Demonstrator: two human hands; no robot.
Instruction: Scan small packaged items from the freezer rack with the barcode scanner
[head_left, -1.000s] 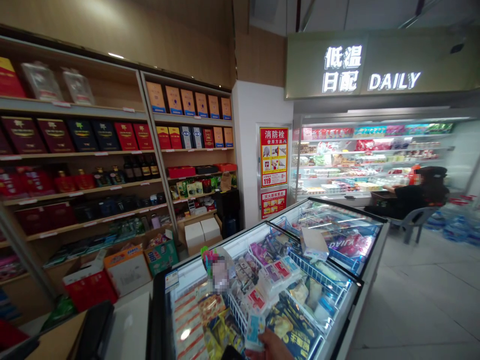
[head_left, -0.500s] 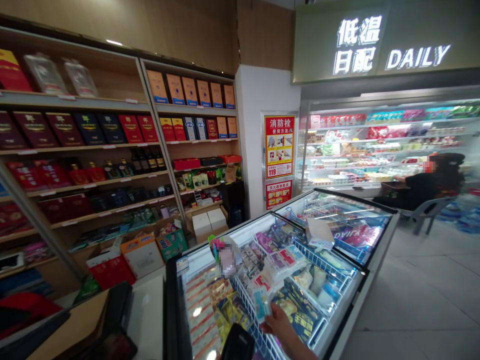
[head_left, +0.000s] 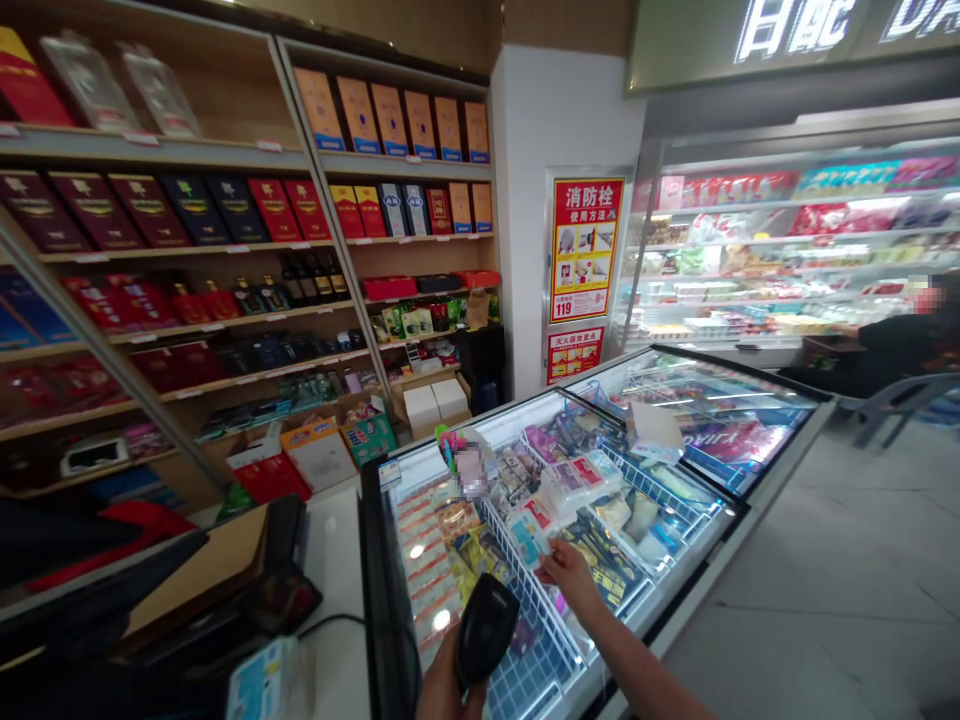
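Observation:
My left hand (head_left: pixel 444 682) is closed round a black handheld barcode scanner (head_left: pixel 487 622), held over the near side of a glass-topped chest freezer (head_left: pixel 409 485). With its fingertips my right hand (head_left: pixel 571 575) pinches the edge of a blue-and-white packet (head_left: pixel 528 538). Just beyond that packet, several clear packets with red-and-white labels (head_left: pixel 581 480) lie together on the freezer top. A pink-and-green item (head_left: pixel 469 462), partly blurred out, is at their left. Under the glass, white wire baskets (head_left: pixel 559 625) hold yellow, black and purple bags.
An open white carton (head_left: pixel 654 432) sits on the freezer. At left, a counter (head_left: pixel 337 540) carries another blue-and-white packet (head_left: pixel 259 680) and a black cable. Behind are shelves of boxed bottles (head_left: pixel 375 205). A person (head_left: pixel 904 345) sits at right by a lit fridge (head_left: pixel 787 250).
The view has tipped down and turned left. The scanner has risen further into view, and my left hand now shows below it. My right hand stays on the blue-and-white packet.

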